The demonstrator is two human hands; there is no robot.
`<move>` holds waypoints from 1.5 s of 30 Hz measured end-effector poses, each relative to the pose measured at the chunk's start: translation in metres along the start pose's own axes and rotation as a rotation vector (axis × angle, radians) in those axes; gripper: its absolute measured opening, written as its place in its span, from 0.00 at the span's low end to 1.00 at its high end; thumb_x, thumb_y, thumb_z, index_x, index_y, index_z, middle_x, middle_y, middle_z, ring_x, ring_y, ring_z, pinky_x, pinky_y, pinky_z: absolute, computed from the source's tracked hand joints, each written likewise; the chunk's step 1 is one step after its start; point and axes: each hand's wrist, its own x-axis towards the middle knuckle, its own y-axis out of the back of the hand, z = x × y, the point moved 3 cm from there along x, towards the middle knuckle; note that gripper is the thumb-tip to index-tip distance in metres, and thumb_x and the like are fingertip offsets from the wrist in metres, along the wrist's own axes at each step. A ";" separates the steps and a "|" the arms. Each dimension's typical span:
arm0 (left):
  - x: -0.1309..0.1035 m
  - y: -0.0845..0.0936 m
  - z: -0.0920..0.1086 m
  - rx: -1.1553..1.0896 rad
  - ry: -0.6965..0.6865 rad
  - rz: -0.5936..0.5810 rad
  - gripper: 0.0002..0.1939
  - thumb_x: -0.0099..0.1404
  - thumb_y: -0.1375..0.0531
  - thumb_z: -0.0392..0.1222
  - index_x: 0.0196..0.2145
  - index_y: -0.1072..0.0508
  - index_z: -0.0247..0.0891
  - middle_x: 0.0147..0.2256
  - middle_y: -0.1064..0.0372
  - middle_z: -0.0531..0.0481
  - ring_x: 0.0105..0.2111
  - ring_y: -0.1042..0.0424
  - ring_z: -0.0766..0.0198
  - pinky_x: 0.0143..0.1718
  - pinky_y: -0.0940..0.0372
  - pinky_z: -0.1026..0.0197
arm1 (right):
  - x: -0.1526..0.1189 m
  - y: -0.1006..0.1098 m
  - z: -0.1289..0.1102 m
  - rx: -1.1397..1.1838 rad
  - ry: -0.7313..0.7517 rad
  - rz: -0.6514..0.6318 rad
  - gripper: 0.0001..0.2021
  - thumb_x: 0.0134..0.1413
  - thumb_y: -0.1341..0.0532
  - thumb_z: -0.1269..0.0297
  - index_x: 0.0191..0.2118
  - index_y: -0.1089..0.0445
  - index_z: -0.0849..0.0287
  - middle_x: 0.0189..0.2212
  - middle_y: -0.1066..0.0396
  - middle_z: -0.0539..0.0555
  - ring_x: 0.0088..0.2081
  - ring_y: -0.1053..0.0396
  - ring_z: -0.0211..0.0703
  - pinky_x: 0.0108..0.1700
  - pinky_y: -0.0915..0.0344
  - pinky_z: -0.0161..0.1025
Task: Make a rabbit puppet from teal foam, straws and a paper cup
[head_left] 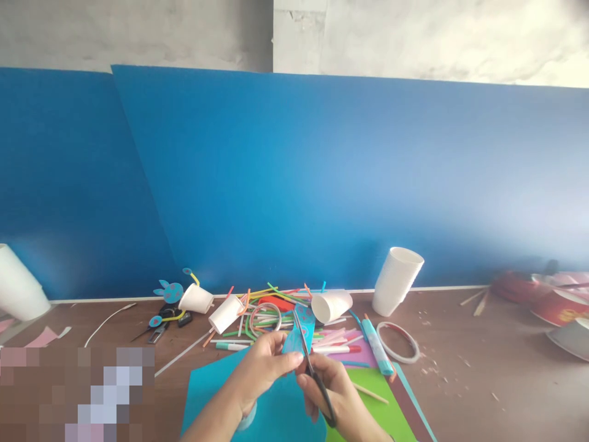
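Note:
A small piece of blue paper (291, 341) with pink markings is pinched between the thumb and fingers of my left hand (263, 363). My right hand (335, 388) grips scissors (326, 393) by their black handle. The metal blades lie across the blue paper, pointing away from me; whether they are parted is hard to tell. Beneath both hands are a large blue sheet (207, 387) and a green sheet (391, 399). Just beyond my hands lies a pile of coloured straws (271, 319), with a white paper cup (332, 306) on its side.
A stack of white cups (398, 282) stands at the blue panel (322, 184). Nearby lie a tape roll (414, 355) and a blue tube (377, 347). On the left, a cup (196, 298) has a blue rabbit-like cutout (173, 293). Red bowls (561, 307) sit far right.

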 end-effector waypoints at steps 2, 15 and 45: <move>0.000 -0.001 0.000 0.006 -0.008 -0.023 0.16 0.48 0.34 0.48 0.31 0.27 0.34 0.25 0.32 0.52 0.26 0.37 0.66 0.29 0.44 0.65 | 0.001 0.000 0.001 0.004 0.016 0.001 0.23 0.46 0.38 0.43 0.31 0.35 0.63 0.11 0.39 0.45 0.13 0.43 0.31 0.15 0.48 0.28; 0.006 0.007 -0.006 -0.031 -0.017 0.099 0.15 0.50 0.35 0.50 0.25 0.32 0.35 0.22 0.34 0.53 0.24 0.37 0.68 0.27 0.44 0.66 | 0.001 0.001 0.003 0.056 0.001 0.015 0.22 0.45 0.36 0.45 0.31 0.35 0.62 0.11 0.37 0.45 0.13 0.42 0.31 0.16 0.48 0.28; 0.000 -0.004 0.000 -0.092 -0.067 0.211 0.14 0.57 0.38 0.50 0.23 0.32 0.36 0.25 0.34 0.51 0.28 0.37 0.66 0.28 0.44 0.67 | -0.002 -0.002 0.005 0.051 0.028 -0.027 0.20 0.49 0.38 0.47 0.31 0.36 0.62 0.12 0.37 0.45 0.13 0.43 0.30 0.16 0.48 0.27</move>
